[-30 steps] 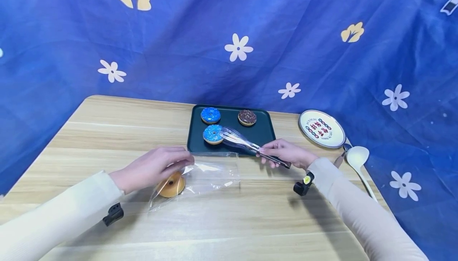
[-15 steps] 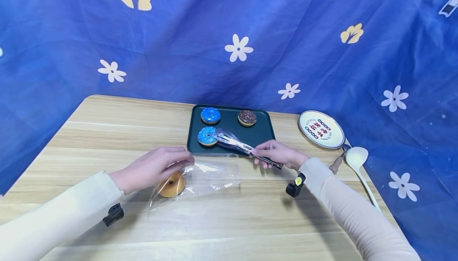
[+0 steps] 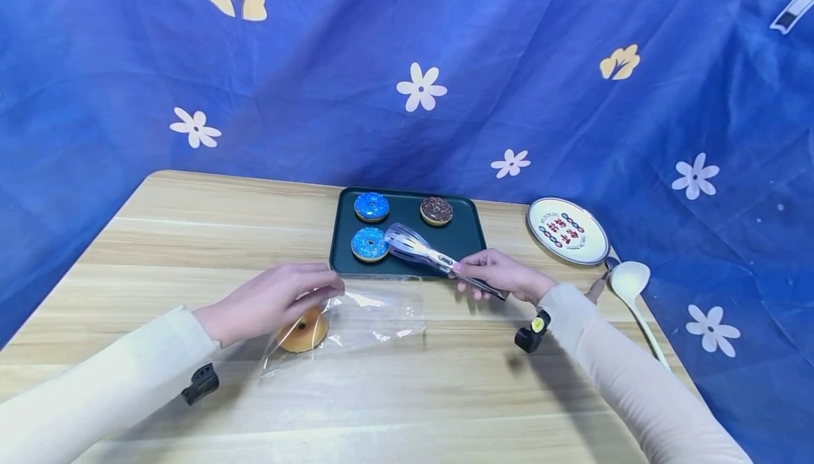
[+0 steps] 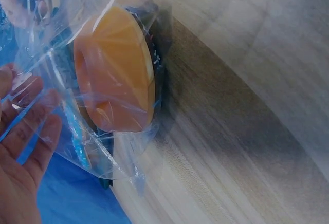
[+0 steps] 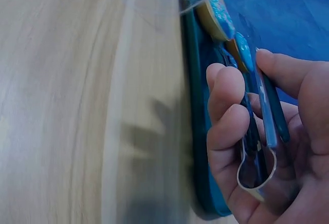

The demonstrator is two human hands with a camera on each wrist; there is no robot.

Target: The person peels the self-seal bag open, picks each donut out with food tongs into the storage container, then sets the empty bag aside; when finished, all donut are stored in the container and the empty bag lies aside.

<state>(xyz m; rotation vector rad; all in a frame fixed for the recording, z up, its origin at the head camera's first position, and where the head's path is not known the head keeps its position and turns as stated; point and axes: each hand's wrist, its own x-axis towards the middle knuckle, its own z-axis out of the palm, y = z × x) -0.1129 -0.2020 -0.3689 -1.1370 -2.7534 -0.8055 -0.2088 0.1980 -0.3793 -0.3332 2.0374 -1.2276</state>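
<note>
My left hand [image 3: 280,301] pinches the upper edge of a clear plastic bag [image 3: 381,312] on the table. Inside the bag a doughnut [image 3: 304,328] shows its plain tan side; the left wrist view catches dark, sprinkled icing on its other face. My right hand [image 3: 499,272] grips metal tongs [image 3: 413,245] by the handles, thumb on one arm and fingers curled round the other. The tongs' slotted end is at the right edge of the front blue doughnut [image 3: 369,244]; whether they clasp it I cannot tell. That doughnut is on a dark green tray [image 3: 464,238].
Another blue doughnut [image 3: 372,206] and a chocolate doughnut [image 3: 436,210] are at the tray's back. To the right lie a white plate [image 3: 588,238] with red lettering and a white ladle [image 3: 631,279]. Blue cloth [image 3: 305,82] hangs behind the table.
The front blue doughnut has shifted left on the tray, and the tongs with my right hand moved left too. My left hand and the bag have stayed in place.
</note>
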